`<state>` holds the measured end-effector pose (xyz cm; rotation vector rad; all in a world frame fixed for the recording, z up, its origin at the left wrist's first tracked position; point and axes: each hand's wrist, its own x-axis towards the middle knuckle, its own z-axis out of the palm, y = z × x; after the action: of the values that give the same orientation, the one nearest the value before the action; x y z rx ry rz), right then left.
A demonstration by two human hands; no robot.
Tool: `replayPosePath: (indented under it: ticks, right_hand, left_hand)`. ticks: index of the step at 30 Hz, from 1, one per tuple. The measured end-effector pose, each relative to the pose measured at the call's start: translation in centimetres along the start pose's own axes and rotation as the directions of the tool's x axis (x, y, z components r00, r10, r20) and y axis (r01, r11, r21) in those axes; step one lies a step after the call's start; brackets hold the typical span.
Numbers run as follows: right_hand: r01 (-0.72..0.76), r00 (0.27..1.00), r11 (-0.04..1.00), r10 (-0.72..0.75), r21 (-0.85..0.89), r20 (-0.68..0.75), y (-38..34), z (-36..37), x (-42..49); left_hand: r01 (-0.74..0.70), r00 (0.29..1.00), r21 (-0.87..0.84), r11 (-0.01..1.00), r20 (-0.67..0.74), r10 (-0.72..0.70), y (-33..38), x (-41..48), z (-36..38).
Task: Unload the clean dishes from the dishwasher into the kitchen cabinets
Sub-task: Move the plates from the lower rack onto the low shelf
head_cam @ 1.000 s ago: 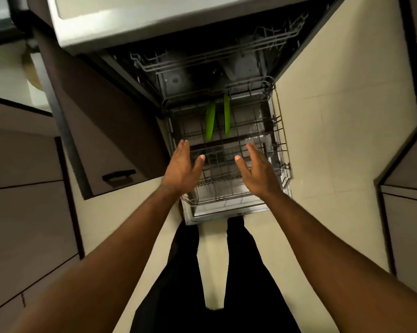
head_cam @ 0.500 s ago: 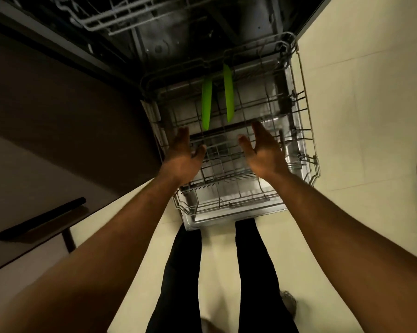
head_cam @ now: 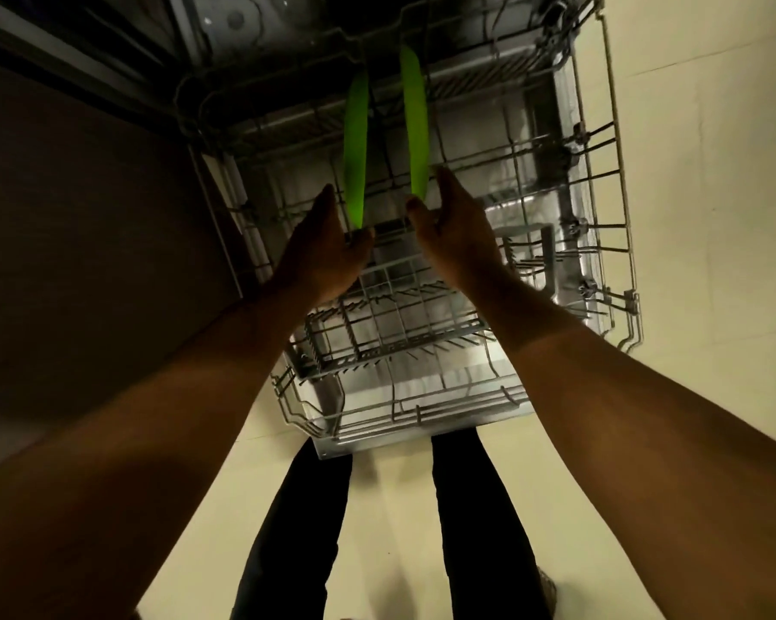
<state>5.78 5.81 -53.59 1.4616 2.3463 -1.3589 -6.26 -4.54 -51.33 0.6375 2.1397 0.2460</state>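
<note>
While the left plate (head_cam: 356,149) and right plate (head_cam: 416,127) stand edgewise in the rack (head_cam: 601,181), left hand (head_cam: 323,252) and right hand (head_cam: 455,237) flank them, each grip spread, closed on neither; a thin pinch could slip, knocking rims together.

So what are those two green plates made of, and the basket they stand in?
The left green plate and right green plate look like plastic: even lime colour, matte, no glaze shine, though edge-on it's hard to be sure. The rack looks like grey-coated metal wire: thin bent rods with a dull sheen.
</note>
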Motion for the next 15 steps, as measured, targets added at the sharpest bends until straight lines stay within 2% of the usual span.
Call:
replayPosePath:
  ticks: [6,9,13,15]
  right_hand:
    - [-0.043,0.997,0.999,0.045,0.026,-0.068,0.8,2.1,2.5]
    - [-0.045,0.994,0.999,0.043,-0.017,-0.099,1.2,2.8,3.8]
    - [-0.031,0.985,0.999,0.036,0.032,-0.17,0.5,3.5,4.8]
    - [-0.073,0.985,0.995,0.083,0.065,-0.154,-0.4,3.3,5.0]
  left_hand:
    - [-0.087,0.993,-0.034,0.996,-0.08,0.084,-0.3,4.1,1.6]
    - [-0.049,0.986,-0.063,0.997,-0.165,0.039,0.2,5.7,2.1]
    - [-0.029,0.952,-0.087,0.996,-0.306,0.001,0.8,6.6,2.7]
    - [-0.026,0.947,-0.074,0.997,-0.32,0.001,0.9,6.4,2.7]
